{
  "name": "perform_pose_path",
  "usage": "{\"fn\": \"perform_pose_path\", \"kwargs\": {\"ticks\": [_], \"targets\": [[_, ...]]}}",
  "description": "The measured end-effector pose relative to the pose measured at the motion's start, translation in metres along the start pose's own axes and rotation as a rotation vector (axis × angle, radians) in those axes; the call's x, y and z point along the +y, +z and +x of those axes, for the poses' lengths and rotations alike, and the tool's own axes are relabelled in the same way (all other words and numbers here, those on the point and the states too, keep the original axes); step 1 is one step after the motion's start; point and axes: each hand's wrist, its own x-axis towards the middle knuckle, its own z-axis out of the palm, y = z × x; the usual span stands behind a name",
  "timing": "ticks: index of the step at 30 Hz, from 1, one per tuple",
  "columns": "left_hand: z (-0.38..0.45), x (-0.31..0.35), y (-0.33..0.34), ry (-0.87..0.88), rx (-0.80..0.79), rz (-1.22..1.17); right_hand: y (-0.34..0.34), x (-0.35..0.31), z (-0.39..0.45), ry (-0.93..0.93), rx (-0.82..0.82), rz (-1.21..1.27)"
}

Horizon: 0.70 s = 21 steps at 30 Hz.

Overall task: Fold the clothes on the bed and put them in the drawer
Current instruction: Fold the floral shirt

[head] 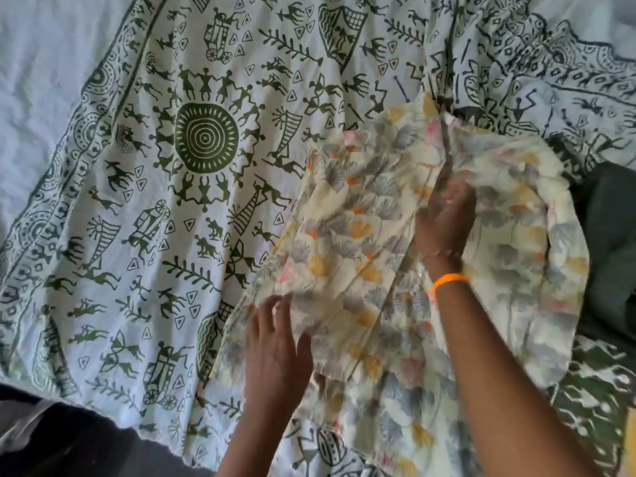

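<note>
Now the flowery cloth [361, 235] lies rumpled on the bed [155, 166] (no drawer in sight). The left hand [275, 356] presses flat, fingers wide; the right hand [444, 222] pinches a fold. Best to smooth wrinkles first, then line up edges.

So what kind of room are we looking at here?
Most likely a bedroom, seen from over a bed. A printed bedsheet with green figures covers the surface, a floral garment lies on it under both hands, and a dark green cloth sits at the right edge. No drawer is in view.
</note>
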Motion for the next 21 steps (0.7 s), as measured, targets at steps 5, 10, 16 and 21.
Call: {"fn": "perform_pose_path", "kwargs": {"ticks": [5, 10, 16, 21], "targets": [[-0.002, -0.002, 0.038, 0.301, -0.202, 0.196, 0.01, 0.019, -0.089, -0.453, -0.358, -0.418], [-0.008, 0.002, 0.054, 0.184, -0.233, 0.254, -0.017, 0.029, -0.075, -0.317, -0.318, -0.04], [0.008, 0.058, 0.053, 0.365, -0.163, 0.11, -0.096, 0.082, -0.054, 0.067, 0.21, -0.044], [0.032, 0.118, 0.08, 0.482, -0.378, 0.303, -0.144, 0.145, -0.06, 0.412, 0.263, -0.221]]}}
